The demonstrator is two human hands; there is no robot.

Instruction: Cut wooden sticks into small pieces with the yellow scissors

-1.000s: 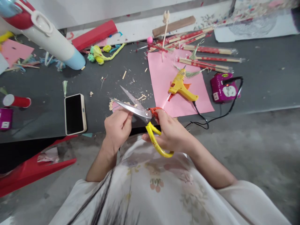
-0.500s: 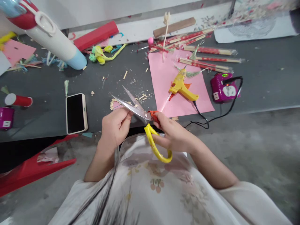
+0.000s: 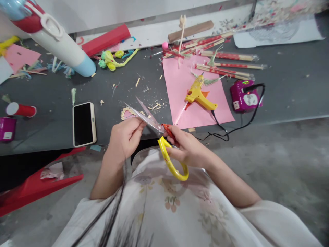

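Observation:
My right hand grips the scissors by their handles, one yellow and one orange-red. Their blades stand part way apart and point up and left, over the table edge. My left hand is closed in a pinch right beside the lower blade; whatever its fingertips hold is hidden. Just beyond the blades lies a small pink piece edged with bits of cut stick. More short stick offcuts are scattered to its right.
A yellow glue gun rests on pink paper, its cord running to a purple power box. Leftward are a phone, a red thread spool and a bottle. Wrapped sticks lie at the back right.
The scissor blades have drawn slightly closer together, their tips shifting a little right. My left hand has barely moved, still pinched near the blade.

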